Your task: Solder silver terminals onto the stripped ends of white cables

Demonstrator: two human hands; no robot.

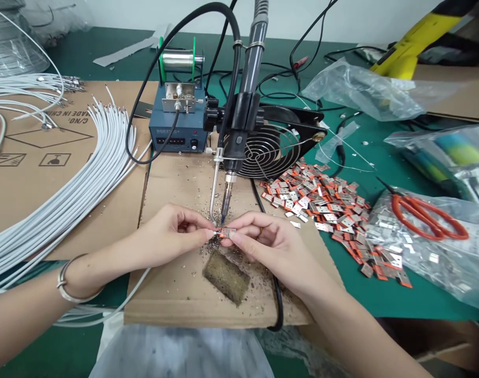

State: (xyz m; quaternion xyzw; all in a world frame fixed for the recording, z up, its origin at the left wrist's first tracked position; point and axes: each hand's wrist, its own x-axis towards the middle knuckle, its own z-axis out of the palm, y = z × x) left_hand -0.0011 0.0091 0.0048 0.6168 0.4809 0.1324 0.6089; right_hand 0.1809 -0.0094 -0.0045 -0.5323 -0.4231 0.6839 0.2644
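Head view: both hands, left hand (172, 231) and right hand (263, 241), pinch one small connector (226, 232) under the soldering iron tip (224, 212).

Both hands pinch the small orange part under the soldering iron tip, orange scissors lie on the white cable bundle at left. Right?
Not quite. The head view shows the orange scissors lying on a clear plastic bag at right, not on the cables. The left hand and right hand do pinch the part under the iron tip.
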